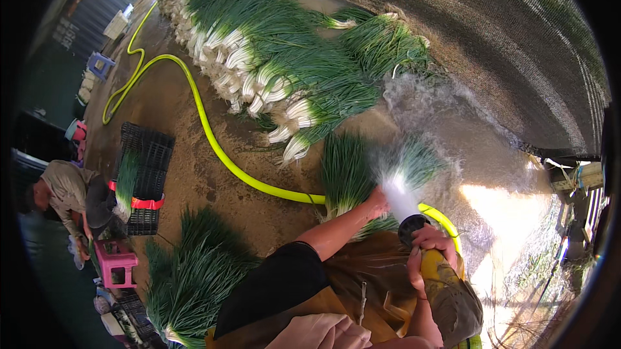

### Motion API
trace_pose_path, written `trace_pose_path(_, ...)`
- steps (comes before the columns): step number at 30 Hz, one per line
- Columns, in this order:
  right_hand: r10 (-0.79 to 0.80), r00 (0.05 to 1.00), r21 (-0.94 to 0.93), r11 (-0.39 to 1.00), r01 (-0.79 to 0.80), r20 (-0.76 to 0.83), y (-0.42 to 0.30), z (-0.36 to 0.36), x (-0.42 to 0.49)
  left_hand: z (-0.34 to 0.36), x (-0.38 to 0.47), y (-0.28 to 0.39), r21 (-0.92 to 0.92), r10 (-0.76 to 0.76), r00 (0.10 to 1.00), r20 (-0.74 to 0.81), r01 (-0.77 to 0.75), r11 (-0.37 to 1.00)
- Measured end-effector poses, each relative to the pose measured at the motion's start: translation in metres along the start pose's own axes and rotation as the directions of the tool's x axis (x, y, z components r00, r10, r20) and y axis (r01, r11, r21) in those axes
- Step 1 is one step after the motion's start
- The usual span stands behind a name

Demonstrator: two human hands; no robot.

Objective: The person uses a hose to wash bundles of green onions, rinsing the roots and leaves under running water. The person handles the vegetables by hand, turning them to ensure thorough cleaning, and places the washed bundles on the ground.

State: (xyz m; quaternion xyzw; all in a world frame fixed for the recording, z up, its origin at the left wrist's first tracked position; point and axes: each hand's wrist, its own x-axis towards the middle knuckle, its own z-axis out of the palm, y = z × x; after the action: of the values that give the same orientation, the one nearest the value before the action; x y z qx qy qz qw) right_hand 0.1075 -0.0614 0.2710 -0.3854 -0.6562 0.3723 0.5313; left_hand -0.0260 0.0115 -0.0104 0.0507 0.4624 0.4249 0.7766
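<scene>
My right hand (431, 247) grips the hose nozzle (411, 228), which has a black end and sends out a strong white water spray (402, 198). My left hand (379, 203) is at the base of a bunch of scallions (421, 157), its fingers partly hidden by the spray. Water strikes this bunch's pale stems and fans out over its green leaves. Beside it, to the left, another scallion bunch (343, 169) lies with its leaves pointing away from me. A brown apron (364, 271) covers my front.
A yellow hose (206, 126) snakes across the wet floor. Beyond it lies a long scallion pile (271, 53). More scallions (199, 261) lie at lower left, near a pink stool (115, 262), black crates (145, 174) and a bent-over person (68, 193). Dark mesh netting (485, 43) hangs at right.
</scene>
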Motion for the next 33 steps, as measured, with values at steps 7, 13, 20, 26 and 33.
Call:
trace_pose_path(7, -0.001, 0.993, -0.171, 0.985, -0.02, -0.122, -0.005, -0.027, -0.006, 0.101, -0.037, 0.128, 0.773, 0.419, 0.652, 0.632, -0.571, -0.276)
trace_pose_path(13, -0.148, 0.986, -0.094, 0.986, 0.14, -0.078, -0.048, -0.008, 0.004, 0.1, -0.032, 0.157, 0.647, -0.022, 0.997, 0.072, -0.03, 0.762)
trace_pose_path(20, -0.116, 0.935, -0.023, 0.993, 0.115, -0.336, -0.02, 0.011, -0.028, -0.069, 0.035, -0.036, -0.204, -0.231, 0.724, 0.65, 0.459, 0.865)
trace_pose_path(26, -0.076, 0.969, -0.14, 0.989, 0.044, -0.235, -0.036, -0.004, -0.007, 0.007, 0.004, -0.02, 0.307, -0.142, 0.99, -0.013, 0.139, 0.942)
trace_pose_path(33, -0.147, 0.967, -0.067, 0.988, 0.136, -0.208, -0.031, 0.013, 0.005, -0.026, 0.017, -0.014, 0.075, 0.128, 0.991, -0.049, -0.124, 0.989)
